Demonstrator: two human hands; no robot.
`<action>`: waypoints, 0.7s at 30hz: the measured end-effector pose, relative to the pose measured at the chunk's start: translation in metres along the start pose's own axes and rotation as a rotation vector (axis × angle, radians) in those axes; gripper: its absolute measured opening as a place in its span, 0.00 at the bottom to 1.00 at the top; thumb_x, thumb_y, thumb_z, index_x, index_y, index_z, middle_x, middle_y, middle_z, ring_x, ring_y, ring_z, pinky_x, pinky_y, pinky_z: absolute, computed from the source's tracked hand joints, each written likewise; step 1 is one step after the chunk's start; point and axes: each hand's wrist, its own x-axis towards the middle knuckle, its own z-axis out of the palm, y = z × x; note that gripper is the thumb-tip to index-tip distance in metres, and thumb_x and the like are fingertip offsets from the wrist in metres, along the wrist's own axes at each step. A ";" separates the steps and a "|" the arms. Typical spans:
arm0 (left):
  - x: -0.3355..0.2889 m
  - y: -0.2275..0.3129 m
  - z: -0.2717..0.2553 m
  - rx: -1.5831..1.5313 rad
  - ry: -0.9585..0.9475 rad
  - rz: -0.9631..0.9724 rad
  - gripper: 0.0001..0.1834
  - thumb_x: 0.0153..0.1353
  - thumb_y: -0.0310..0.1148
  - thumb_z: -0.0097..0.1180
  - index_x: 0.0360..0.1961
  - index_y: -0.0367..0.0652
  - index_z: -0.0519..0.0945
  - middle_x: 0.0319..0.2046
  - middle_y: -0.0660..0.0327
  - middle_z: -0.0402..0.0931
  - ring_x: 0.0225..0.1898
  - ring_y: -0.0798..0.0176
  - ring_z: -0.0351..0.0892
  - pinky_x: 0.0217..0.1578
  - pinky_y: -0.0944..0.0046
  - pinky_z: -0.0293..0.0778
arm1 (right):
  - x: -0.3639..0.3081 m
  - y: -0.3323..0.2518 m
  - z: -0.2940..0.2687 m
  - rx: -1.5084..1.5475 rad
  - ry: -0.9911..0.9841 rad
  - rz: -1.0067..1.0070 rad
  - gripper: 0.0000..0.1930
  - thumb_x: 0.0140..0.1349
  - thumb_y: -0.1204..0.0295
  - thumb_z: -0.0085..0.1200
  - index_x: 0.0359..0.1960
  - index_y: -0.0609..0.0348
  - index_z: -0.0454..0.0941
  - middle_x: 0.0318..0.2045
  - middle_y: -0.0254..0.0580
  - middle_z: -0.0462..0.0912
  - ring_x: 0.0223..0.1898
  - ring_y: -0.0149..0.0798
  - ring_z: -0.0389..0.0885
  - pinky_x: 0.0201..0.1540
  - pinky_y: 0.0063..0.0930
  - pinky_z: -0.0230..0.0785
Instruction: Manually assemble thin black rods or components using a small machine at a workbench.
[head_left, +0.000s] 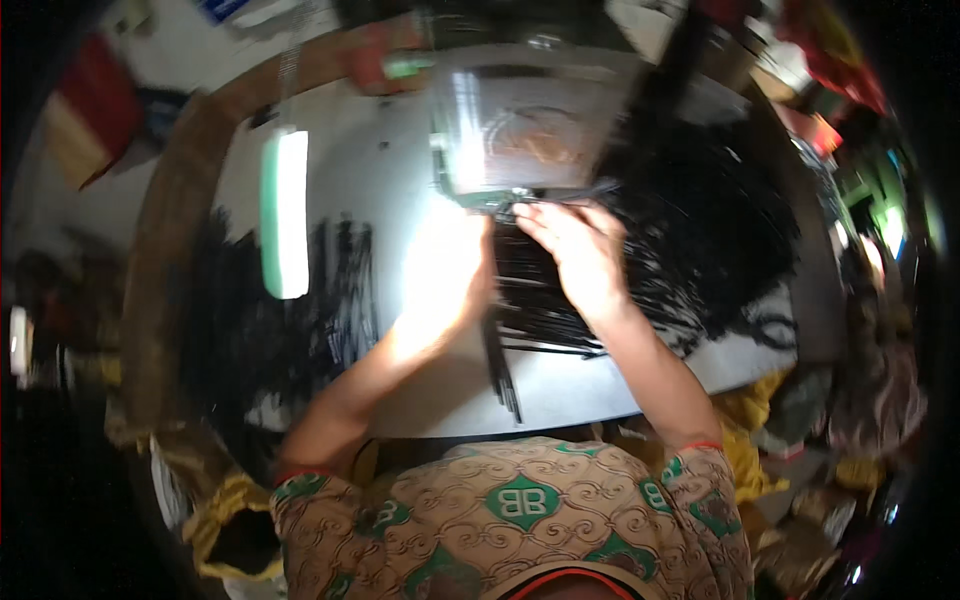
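Both of my hands are raised over a grey table (pixel 380 160), close under a small clear-and-metal machine (pixel 520 130). My left hand (pixel 445 275) is washed out by bright light; its fingers seem curled around a bundle of thin black strips (pixel 530 300). My right hand (pixel 575 250) pinches the same strips at their top end, right at the machine's lower edge. The bundle hangs down between my hands toward the table's front.
Heaps of loose black strips lie on the right (pixel 700 220) and left (pixel 290 310) of the table. A pale green rectangular object (pixel 285 215) stands at the left. Yellow cloth (pixel 745 440) and clutter sit beside the table at right.
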 end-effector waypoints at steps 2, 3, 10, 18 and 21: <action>-0.004 -0.005 0.015 -0.019 0.064 -0.018 0.12 0.52 0.32 0.46 0.36 0.35 0.70 0.26 0.53 0.70 0.29 0.54 0.71 0.28 0.60 0.67 | -0.002 -0.007 0.007 0.058 0.100 0.037 0.06 0.53 0.81 0.46 0.30 0.76 0.69 0.32 0.56 0.75 0.36 0.45 0.77 0.43 0.36 0.71; 0.004 0.002 0.004 -0.138 0.015 -0.101 0.11 0.53 0.35 0.46 0.33 0.38 0.71 0.24 0.56 0.70 0.26 0.60 0.71 0.26 0.62 0.67 | 0.000 -0.008 -0.001 -0.028 0.014 -0.005 0.06 0.53 0.81 0.46 0.31 0.75 0.69 0.33 0.56 0.75 0.37 0.45 0.77 0.43 0.35 0.71; -0.001 0.017 0.006 -1.725 0.073 -0.952 0.05 0.53 0.29 0.51 0.23 0.40 0.72 0.16 0.61 0.71 0.15 0.68 0.69 0.16 0.72 0.68 | -0.014 -0.028 0.018 -0.274 -0.026 0.325 0.03 0.54 0.78 0.48 0.31 0.63 0.70 0.28 0.41 0.75 0.28 0.35 0.76 0.33 0.24 0.72; 0.005 0.041 -0.020 -1.512 -0.290 -0.846 0.12 0.58 0.35 0.45 0.24 0.37 0.71 0.19 0.62 0.72 0.20 0.70 0.72 0.21 0.72 0.71 | -0.032 -0.039 0.008 -0.252 0.091 0.219 0.02 0.53 0.78 0.49 0.28 0.64 0.71 0.21 0.35 0.71 0.17 0.25 0.67 0.16 0.16 0.60; -0.015 0.013 -0.013 -0.426 -0.012 -0.479 0.13 0.52 0.41 0.51 0.24 0.40 0.73 0.17 0.57 0.69 0.16 0.57 0.67 0.20 0.61 0.67 | -0.032 -0.062 0.004 -0.854 -0.003 -0.035 0.02 0.52 0.80 0.50 0.23 0.65 0.70 0.18 0.31 0.70 0.16 0.21 0.66 0.16 0.15 0.58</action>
